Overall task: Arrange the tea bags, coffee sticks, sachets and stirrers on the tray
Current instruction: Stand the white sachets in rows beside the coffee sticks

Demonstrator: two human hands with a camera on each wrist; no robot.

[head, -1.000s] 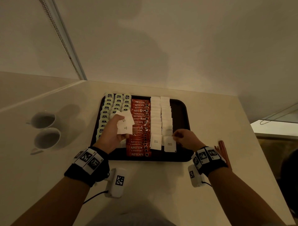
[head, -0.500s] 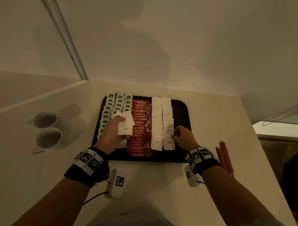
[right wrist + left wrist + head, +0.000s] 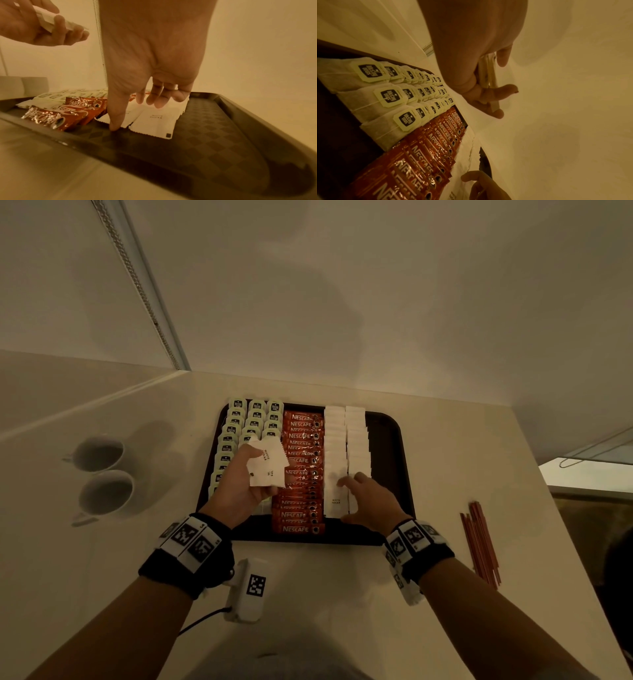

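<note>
Sugar sachets (image 3: pixel 346 440): two rows on tray (image 3: pixel 390 433); left hand (image 3: pixel 239 484) pinches spare stack (image 3: pixel 267 463). Right hand (image 3: pixel 370 501) spread fingers press row end. Light, flimsy, slippery paper; take by edges.

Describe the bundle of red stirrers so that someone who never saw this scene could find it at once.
Start from the dark tray in the middle of the pale counter, then look to its right side. The red stirrers lie there directly on the counter, outside the tray. They are the only long thin sticks; everything else is flat packets in rows on the tray.
</note>
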